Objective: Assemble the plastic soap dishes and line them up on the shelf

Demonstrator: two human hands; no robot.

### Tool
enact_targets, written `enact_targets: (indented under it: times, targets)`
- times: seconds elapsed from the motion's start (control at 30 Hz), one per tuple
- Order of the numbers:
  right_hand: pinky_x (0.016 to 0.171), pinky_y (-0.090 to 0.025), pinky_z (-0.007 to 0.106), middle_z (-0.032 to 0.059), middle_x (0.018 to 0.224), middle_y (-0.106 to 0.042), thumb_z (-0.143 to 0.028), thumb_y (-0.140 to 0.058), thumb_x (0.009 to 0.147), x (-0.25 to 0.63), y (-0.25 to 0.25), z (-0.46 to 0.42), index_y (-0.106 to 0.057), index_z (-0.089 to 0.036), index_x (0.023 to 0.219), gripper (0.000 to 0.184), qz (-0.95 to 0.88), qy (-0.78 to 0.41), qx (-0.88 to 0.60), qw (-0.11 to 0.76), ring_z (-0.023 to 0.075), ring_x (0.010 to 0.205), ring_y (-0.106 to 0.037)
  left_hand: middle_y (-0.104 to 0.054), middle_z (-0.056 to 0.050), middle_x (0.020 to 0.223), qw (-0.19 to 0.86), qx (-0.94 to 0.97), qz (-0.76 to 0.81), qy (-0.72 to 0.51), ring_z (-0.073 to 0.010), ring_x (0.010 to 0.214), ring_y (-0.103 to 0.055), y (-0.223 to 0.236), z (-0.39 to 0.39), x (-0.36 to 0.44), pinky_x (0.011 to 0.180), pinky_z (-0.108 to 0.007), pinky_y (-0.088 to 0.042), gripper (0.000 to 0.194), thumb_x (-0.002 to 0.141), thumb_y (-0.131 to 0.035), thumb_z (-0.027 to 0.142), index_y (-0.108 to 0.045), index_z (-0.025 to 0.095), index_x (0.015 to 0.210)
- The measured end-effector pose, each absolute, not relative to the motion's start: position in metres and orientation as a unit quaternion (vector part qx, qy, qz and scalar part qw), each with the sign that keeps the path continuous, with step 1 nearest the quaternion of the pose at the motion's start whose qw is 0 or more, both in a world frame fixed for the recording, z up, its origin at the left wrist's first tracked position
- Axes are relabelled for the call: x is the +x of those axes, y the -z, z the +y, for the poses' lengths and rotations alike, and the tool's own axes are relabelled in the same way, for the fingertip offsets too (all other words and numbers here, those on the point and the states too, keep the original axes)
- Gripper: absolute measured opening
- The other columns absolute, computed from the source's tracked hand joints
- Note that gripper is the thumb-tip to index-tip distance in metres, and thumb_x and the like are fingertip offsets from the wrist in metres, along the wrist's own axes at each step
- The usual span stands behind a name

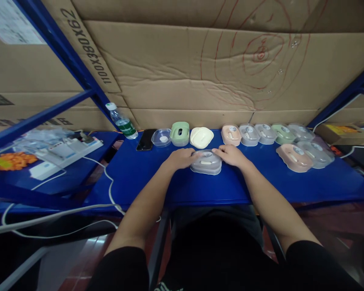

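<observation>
A translucent grey plastic box (206, 165), with a round label and a small white bar on top, sits on the blue table in front of me. My left hand (181, 157) is closed on its left back corner. At the opposite back corner, my right hand (231, 155) grips it, thumb and fingers at the rim. Just behind are a cream lid-like piece (202, 138), a green open-topped container (180, 134) and a clear shallow lid or dish (161, 138) with a white label. Some of my fingertips are hidden by the box.
Similar boxes, among them a peach one (231, 135) and a green one (282, 134), line the back right; more are grouped at right. A phone (146, 140) and a water bottle (123, 123) are at left. A power strip (65, 157) and white cables lie further left. Cardboard (170, 60) walls the back.
</observation>
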State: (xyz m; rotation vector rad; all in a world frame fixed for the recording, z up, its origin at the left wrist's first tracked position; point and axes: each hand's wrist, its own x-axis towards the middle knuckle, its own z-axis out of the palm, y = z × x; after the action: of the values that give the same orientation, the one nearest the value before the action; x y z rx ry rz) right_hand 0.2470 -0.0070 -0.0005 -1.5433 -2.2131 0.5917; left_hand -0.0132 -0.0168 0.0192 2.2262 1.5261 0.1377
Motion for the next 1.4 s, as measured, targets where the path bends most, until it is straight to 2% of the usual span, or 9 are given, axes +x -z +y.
enact_targets:
  times: [0.13,0.27,0.47,0.6,0.73,0.8,1.0,1.27,1.4]
  targets:
    - [0.054,-0.037,0.027,-0.0016,0.061,-0.062,-0.072,-0.070,0.079,0.252,-0.005,-0.012,-0.053,-0.022,0.074,0.053,-0.773,-0.281,-0.541,0.176,0.0158,0.056,-0.061,-0.077,-0.010,0.113,0.175,0.815,0.549,-0.061,-0.0306,0.105,-0.071,-0.016,-0.016,-0.013,0.079,-0.032,-0.047,0.067,0.095,-0.036,0.077,-0.070,0.023,0.117]
    - [0.049,-0.040,0.027,-0.0041,0.069,-0.064,-0.062,-0.090,0.060,0.258,-0.005,-0.014,-0.054,-0.024,0.098,0.064,-0.757,-0.370,-0.509,0.174,0.0165,0.053,-0.063,-0.076,-0.013,0.114,0.152,0.819,0.551,-0.050,-0.0336,0.108,-0.071,-0.013,-0.015,-0.012,0.085,-0.036,-0.050,0.072,0.096,-0.033,0.078,-0.068,0.022,0.124]
    - [0.060,-0.051,0.033,0.0002,0.083,-0.070,-0.060,-0.088,0.068,0.262,0.000,-0.008,-0.050,-0.023,0.140,0.090,-0.791,-0.340,-0.466,0.203,0.0202,0.068,-0.068,-0.076,-0.016,0.109,0.066,0.819,0.567,-0.056,-0.0336,0.104,-0.072,-0.013,-0.019,-0.010,0.087,-0.042,-0.052,0.068,0.099,-0.038,0.072,-0.062,0.019,0.133]
    - [0.077,-0.056,0.040,0.0060,0.101,-0.073,-0.063,-0.083,0.073,0.262,0.001,-0.006,-0.057,-0.023,0.141,0.083,-0.820,-0.281,-0.457,0.199,0.0252,0.087,-0.071,-0.072,-0.017,0.120,0.075,0.827,0.551,-0.081,-0.0330,0.110,-0.070,-0.010,-0.017,-0.011,0.089,-0.042,-0.052,0.065,0.098,-0.041,0.070,-0.065,0.017,0.127]
    - [0.101,-0.054,0.051,0.0137,0.138,-0.064,-0.061,-0.090,0.063,0.262,0.002,-0.006,-0.054,-0.024,0.148,0.099,-0.852,-0.247,-0.413,0.206,0.0357,0.120,-0.065,-0.070,-0.015,0.125,0.120,0.836,0.524,-0.106,-0.0317,0.113,-0.067,-0.007,-0.014,-0.010,0.091,-0.040,-0.051,0.065,0.097,-0.042,0.072,-0.066,0.017,0.123]
    - [0.108,-0.051,0.054,0.0133,0.145,-0.061,-0.061,-0.090,0.063,0.263,0.003,-0.007,-0.051,-0.026,0.151,0.102,-0.864,-0.243,-0.393,0.199,0.0372,0.129,-0.061,-0.072,-0.013,0.122,0.142,0.836,0.517,-0.115,-0.0308,0.111,-0.068,-0.007,-0.014,-0.009,0.090,-0.039,-0.051,0.065,0.097,-0.043,0.073,-0.066,0.019,0.124]
    - [0.107,-0.053,0.054,0.0108,0.146,-0.059,-0.058,-0.090,0.063,0.263,0.006,-0.009,-0.043,-0.031,0.158,0.109,-0.884,-0.204,-0.385,0.169,0.0373,0.128,-0.061,-0.072,-0.011,0.126,0.159,0.836,0.505,-0.141,-0.0303,0.114,-0.067,-0.005,-0.012,-0.010,0.092,-0.039,-0.051,0.064,0.096,-0.044,0.073,-0.067,0.021,0.126]
    - [0.109,-0.051,0.051,0.0147,0.149,-0.055,-0.048,-0.086,0.070,0.262,0.007,-0.008,-0.044,-0.024,0.158,0.100,-0.880,-0.178,-0.402,0.180,0.0360,0.131,-0.060,-0.066,-0.015,0.137,0.131,0.829,0.525,-0.142,-0.0329,0.125,-0.061,-0.002,-0.009,-0.009,0.102,-0.044,-0.048,0.067,0.097,-0.043,0.072,-0.062,0.019,0.133]
    - [0.112,-0.047,0.057,0.0167,0.153,-0.054,-0.057,-0.087,0.070,0.261,0.005,-0.010,-0.042,-0.023,0.159,0.106,-0.881,-0.169,-0.405,0.178,0.0400,0.137,-0.055,-0.069,-0.013,0.131,0.131,0.812,0.555,-0.126,-0.0323,0.122,-0.064,-0.003,-0.011,-0.005,0.099,-0.042,-0.050,0.066,0.096,-0.042,0.074,-0.065,0.021,0.128]
